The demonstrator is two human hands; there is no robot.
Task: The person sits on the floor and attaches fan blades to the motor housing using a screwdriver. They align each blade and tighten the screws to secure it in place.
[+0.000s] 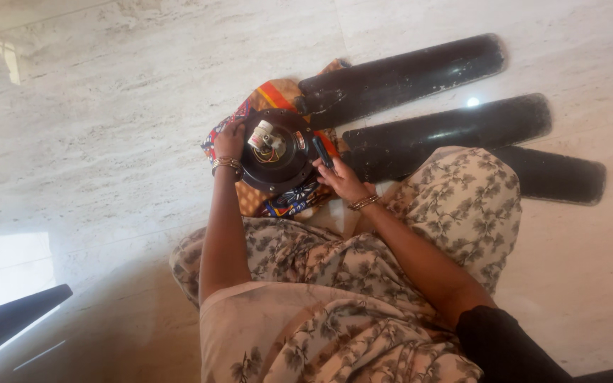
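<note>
Our floral-print lap point(363, 284) nearest. Left hand point(229, 142) braces the round black fan motor point(277, 150) — fingers curled on its rim, steadying it. Right hand point(343, 179) closed around a dark tool handle point(322, 151) — three blades point(420, 71) alongside.

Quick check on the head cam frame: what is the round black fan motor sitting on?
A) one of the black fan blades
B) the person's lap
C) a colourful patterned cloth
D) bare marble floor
C: the fan motor rests on a bright patterned cloth spread on the floor, its orange and blue edges showing all around the housing, with the black blades lying to the side.
</note>
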